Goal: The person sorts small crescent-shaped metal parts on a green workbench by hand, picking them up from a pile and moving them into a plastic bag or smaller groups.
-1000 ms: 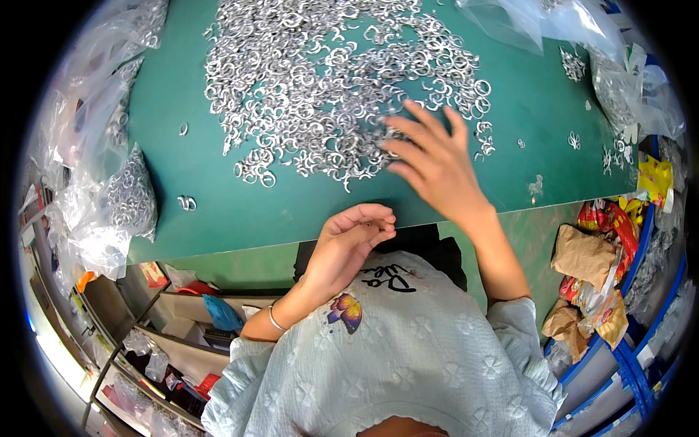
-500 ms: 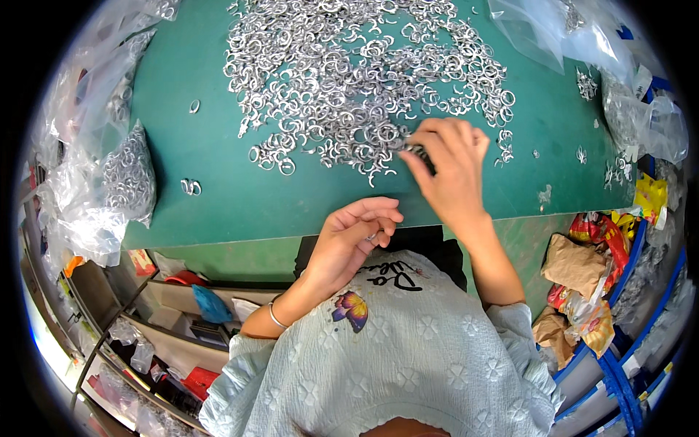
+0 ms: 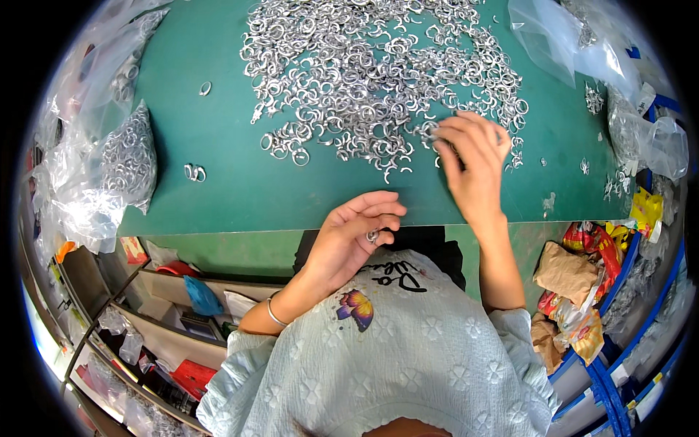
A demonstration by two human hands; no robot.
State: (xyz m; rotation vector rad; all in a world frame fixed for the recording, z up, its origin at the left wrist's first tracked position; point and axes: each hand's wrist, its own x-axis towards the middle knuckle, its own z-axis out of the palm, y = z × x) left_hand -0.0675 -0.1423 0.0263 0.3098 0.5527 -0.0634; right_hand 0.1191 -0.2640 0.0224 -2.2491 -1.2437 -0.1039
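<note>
A large heap of small silvery metal rings (image 3: 342, 80), some whole and some shaped like open arcs, is spread over the green tabletop (image 3: 240, 189). My left hand (image 3: 353, 226) is at the table's near edge, fingers curled around a small silver ring (image 3: 373, 236) that shows between them. At the right front of the heap, my right hand (image 3: 472, 160) has its thumb and fingers bent together, fingertips against loose rings. What lies between those fingertips is blurred and partly hidden by the hand.
Clear plastic bags of rings (image 3: 129, 160) stand at the left, beside a few single rings (image 3: 195, 172). More plastic bags (image 3: 626, 124) and small metal pieces (image 3: 595, 97) lie at the right. Below are shelves (image 3: 167, 291) and crumpled brown paper (image 3: 566, 271).
My right hand has moved right along the heap's front edge; the dark gap between its fingers shows less. The left hand stays nearly in place, its ring now more visible. The whole view has shifted slightly.
</note>
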